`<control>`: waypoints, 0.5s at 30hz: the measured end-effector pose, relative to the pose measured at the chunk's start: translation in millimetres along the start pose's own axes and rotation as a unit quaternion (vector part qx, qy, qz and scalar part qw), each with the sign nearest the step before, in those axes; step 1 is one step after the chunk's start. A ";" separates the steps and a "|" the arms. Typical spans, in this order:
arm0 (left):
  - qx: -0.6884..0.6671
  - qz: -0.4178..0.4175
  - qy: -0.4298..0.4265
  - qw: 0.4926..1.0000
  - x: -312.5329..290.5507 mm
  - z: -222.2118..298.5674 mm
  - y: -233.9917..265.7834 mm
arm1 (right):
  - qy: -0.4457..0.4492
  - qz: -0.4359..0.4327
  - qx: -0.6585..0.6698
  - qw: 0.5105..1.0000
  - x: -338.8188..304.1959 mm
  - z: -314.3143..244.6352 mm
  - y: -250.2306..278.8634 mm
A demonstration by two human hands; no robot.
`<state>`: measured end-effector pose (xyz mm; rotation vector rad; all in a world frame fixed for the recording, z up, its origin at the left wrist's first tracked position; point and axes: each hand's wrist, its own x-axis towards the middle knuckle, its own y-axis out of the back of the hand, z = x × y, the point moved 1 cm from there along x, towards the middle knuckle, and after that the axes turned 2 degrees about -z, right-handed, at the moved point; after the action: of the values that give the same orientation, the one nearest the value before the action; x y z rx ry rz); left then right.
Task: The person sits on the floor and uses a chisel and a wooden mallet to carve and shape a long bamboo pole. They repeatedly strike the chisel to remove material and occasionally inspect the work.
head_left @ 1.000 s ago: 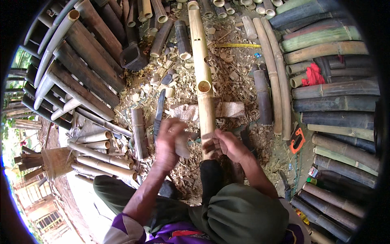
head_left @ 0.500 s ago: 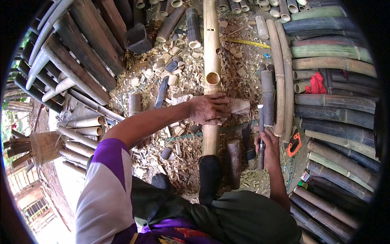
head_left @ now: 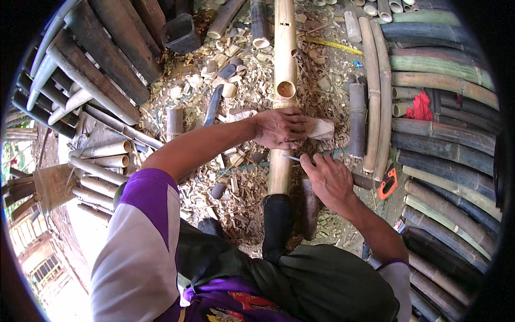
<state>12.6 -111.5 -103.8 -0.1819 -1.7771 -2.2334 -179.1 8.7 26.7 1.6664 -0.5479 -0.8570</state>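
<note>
A pale bamboo pole (head_left: 285,59) runs lengthwise in front of me, with a round hole cut in its upper side. My left hand (head_left: 279,129) lies across the pole, fingers curled over it and holding it. A pale wood block (head_left: 320,129) shows from beneath, to the right of those fingers. My right hand (head_left: 328,180) is closed round a long-handled knife (head_left: 365,181). Its narrow blade points left and its tip reaches the pole just nearer than my left hand; whether it touches cannot be told. My dark-covered foot (head_left: 277,222) is at the pole's near end.
Wood chips cover the ground. A broad blade (head_left: 213,104) lies left of the pole, a dark plastic container (head_left: 180,33) beyond it. At right are an orange-handled saw (head_left: 387,183), a yellow measuring tape (head_left: 338,46), a red cloth (head_left: 419,106) and stacked bamboo (head_left: 442,129).
My right hand has moved left and farther away, to the pole, turning the knife from upright to pointing left. My left hand stays on the pole; the view has shifted slightly.
</note>
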 end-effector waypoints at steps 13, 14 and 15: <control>0.017 -0.050 -0.007 0.999 0.4 1.0 3.8 | -0.035 -0.166 -0.162 0.972 4.1 16.1 -0.6; 0.018 -0.061 -0.002 0.998 3.8 -2.0 7.0 | -0.064 -0.127 -0.112 0.983 -12.6 42.6 -6.5; 0.019 -0.073 0.005 0.997 6.7 -4.3 9.1 | -0.090 -0.087 -0.061 0.990 -24.2 60.5 -8.5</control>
<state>9.2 -118.4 -94.5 -0.0349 -1.8820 -2.2927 -241.8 -8.9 18.1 1.5495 -0.4680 -1.1539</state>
